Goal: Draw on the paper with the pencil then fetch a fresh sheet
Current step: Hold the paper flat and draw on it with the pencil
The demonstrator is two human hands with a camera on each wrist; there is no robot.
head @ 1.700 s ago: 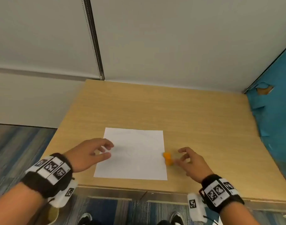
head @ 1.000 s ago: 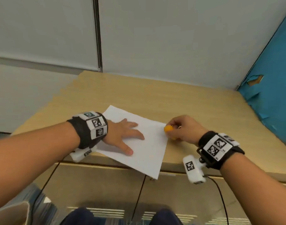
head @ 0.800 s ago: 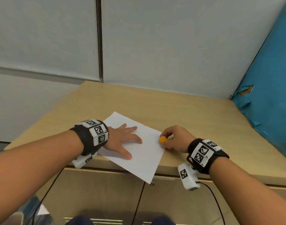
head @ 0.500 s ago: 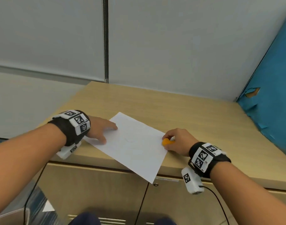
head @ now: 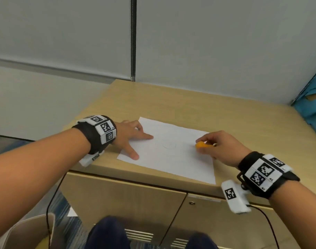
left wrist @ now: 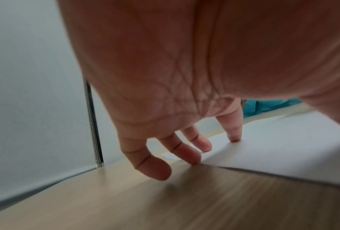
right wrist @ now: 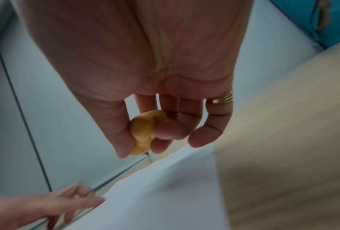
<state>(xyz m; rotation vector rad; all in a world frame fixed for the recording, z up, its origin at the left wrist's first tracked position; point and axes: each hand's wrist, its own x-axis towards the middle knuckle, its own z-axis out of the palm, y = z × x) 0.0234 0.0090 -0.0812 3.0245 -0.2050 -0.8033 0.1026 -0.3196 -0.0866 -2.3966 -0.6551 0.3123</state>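
Note:
A white sheet of paper [head: 178, 159] lies askew on the wooden cabinet top [head: 198, 112], with a faint pencilled curve [head: 169, 146] near its middle. My left hand [head: 142, 146] presses on the sheet's left edge with straight, spread fingers [left wrist: 235, 133]. The sheet [left wrist: 279, 155] stays flat under them. My right hand [head: 204, 143] hovers over the sheet's right part and pinches a pencil by its orange end [head: 200, 145]. In the right wrist view the thumb and fingers curl round that orange end [right wrist: 144, 130] above the paper [right wrist: 155, 196]. The pencil's tip is hidden.
A grey wall with a dark vertical strip [head: 133, 38] backs the cabinet top. A blue panel [head: 311, 112] stands at the right. Cabinet doors [head: 128, 198] are below the front edge, a cardboard box [head: 28, 232] at lower left, and cables hang from both wristbands.
The sheet has turned and slid back, so its corner no longer hangs over the front edge. My left hand moved to its left edge; my right hand took up the pencil.

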